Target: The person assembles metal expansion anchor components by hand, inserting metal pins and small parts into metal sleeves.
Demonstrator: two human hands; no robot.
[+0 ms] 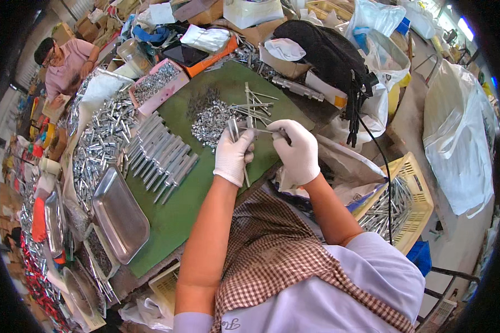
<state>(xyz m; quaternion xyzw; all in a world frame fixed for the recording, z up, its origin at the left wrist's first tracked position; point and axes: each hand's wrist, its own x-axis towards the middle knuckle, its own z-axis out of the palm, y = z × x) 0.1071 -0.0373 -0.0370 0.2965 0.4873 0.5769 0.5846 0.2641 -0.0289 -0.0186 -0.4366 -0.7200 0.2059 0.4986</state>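
- Left hand [233, 154], white-gloved, clenched around a few thin metal rods [234, 131]; they stand up out of the fist, one end poking below it.
- Right hand [298, 151], also gloved, pinches one rod [264, 131] at its right end — it lies level, its tip meeting the left hand's bundle.
- Both hands hover over the near right edge of the green mat [189, 205], just near of the heap of small nuts [212, 119].
- Forearms come up from the near edge, wrists bent inward, hands almost touching.
- Risk: gloves dull the grip — a rod could slip and drop off the mat edge toward the lap.
- Risk: a low sweep could scatter the loose rods [254, 105] lying far of the hands, or the nuts.
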